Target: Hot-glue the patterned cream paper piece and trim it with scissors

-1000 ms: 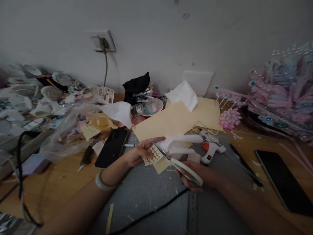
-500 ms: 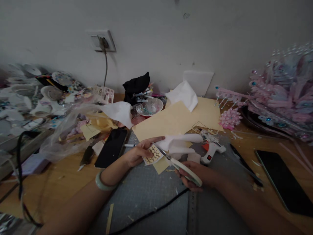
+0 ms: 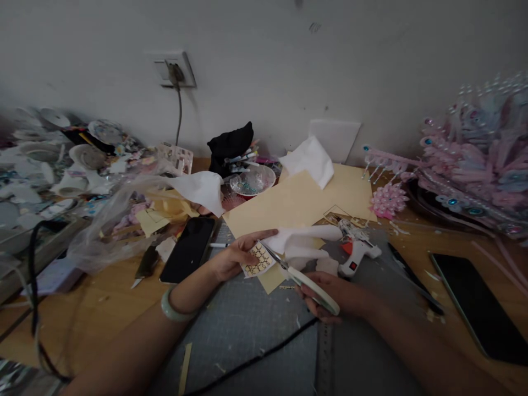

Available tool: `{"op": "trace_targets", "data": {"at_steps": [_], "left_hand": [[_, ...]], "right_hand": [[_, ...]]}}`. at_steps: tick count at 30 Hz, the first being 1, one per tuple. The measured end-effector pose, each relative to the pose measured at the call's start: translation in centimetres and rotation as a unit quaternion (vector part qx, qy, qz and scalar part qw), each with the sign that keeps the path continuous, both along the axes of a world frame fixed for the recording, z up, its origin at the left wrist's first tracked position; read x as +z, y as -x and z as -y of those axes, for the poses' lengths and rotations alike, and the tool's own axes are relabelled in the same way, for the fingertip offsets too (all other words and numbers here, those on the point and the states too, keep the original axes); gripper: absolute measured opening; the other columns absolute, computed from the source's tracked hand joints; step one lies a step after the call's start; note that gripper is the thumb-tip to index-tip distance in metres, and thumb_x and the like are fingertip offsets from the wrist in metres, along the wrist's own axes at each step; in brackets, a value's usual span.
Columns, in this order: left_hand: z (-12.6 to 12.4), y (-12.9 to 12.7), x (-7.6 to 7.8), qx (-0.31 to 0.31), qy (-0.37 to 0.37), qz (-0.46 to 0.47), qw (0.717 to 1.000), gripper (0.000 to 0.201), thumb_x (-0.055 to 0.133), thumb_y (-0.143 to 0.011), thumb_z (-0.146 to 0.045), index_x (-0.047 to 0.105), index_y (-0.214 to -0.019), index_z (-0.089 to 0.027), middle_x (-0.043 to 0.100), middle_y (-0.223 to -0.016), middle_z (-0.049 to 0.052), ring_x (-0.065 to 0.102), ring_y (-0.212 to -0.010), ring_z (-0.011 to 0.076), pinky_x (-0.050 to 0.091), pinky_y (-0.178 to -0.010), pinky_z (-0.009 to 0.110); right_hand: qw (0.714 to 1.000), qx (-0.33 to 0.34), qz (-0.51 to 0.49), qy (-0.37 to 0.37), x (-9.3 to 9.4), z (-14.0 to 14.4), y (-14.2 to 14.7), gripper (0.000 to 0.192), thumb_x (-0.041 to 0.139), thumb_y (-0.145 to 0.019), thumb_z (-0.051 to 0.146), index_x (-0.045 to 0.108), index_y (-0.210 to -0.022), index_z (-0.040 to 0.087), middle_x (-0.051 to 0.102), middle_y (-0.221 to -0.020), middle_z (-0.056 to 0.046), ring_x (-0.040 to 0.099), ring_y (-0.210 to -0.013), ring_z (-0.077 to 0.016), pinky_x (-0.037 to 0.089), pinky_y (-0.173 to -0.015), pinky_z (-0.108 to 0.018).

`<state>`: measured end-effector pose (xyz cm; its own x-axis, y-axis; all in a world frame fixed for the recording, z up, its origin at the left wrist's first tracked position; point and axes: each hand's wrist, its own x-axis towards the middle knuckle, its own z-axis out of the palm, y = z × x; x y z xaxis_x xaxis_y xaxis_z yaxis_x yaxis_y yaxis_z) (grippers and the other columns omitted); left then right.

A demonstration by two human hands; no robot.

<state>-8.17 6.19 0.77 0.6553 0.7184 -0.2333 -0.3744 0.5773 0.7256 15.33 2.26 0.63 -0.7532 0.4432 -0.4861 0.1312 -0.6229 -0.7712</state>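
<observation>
My left hand (image 3: 235, 256) pinches a small white-edged sheet patterned with dark rings on cream (image 3: 259, 260). Scissors with white handles (image 3: 315, 291) are in my right hand (image 3: 325, 294), fingers wrapped through the loops. Their blades lie along the patterned sheet's upper right edge, close to my left fingers. A pale yellow paper piece (image 3: 271, 279) shows just under the sheet. Behind the blades lies a crumpled white sheet (image 3: 307, 237). Under both hands is a grey cutting mat (image 3: 243, 330). A jade-coloured bangle (image 3: 175, 308) circles my left wrist.
A white glue gun (image 3: 358, 256) lies right of the hands, its dark cable (image 3: 264, 355) crossing the mat. Phones lie left (image 3: 187, 250) and right (image 3: 478, 305). A craft knife (image 3: 146, 265) is at left. Large yellow card (image 3: 272, 201) and pink beaded ornaments (image 3: 487, 165) stand behind.
The scissor handles have shifted very slightly to the left and closer together. My left hand and the patterned sheet stay in place.
</observation>
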Motion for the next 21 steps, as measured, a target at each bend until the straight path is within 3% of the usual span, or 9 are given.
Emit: {"op": "trace_targets", "data": {"at_steps": [12, 18, 21], "left_hand": [[0.0, -0.2, 0.2, 0.025, -0.021, -0.013, 0.999, 0.071, 0.060, -0.053, 0.001, 0.047, -0.121, -0.013, 0.067, -0.095, 0.008, 0.063, -0.079, 0.0177, 0.045, -0.071, 0.025], [-0.1, -0.4, -0.6, 0.126, -0.085, -0.083, 0.985, 0.075, 0.063, -0.057, -0.006, 0.040, -0.127, -0.018, 0.062, -0.105, 0.008, 0.061, -0.081, 0.0184, 0.045, -0.073, 0.027], [-0.2, -0.5, -0.9, 0.184, -0.177, -0.173, 0.951, 0.072, 0.063, -0.059, -0.010, 0.040, -0.127, -0.019, 0.050, -0.124, 0.009, 0.053, -0.103, 0.0234, 0.040, -0.087, 0.033]], "right_hand": [[1.000, -0.013, 0.002, -0.002, 0.1, 0.1, 0.1, 0.038, 0.058, -0.068, 0.052, 0.043, -0.072, 0.018, 0.046, -0.037, 0.009, 0.034, -0.022, -0.0045, 0.021, -0.024, -0.016], [0.998, -0.027, -0.040, 0.029, -0.1, -0.2, 0.1, 0.039, 0.059, -0.066, 0.053, 0.043, -0.070, 0.017, 0.047, -0.035, 0.008, 0.033, -0.019, -0.0053, 0.022, -0.021, -0.015], [0.998, -0.026, -0.051, 0.037, 0.0, -0.2, 0.1, 0.037, 0.058, -0.067, 0.051, 0.044, -0.070, 0.017, 0.047, -0.035, 0.008, 0.035, -0.019, -0.0057, 0.022, -0.021, -0.015]]}}
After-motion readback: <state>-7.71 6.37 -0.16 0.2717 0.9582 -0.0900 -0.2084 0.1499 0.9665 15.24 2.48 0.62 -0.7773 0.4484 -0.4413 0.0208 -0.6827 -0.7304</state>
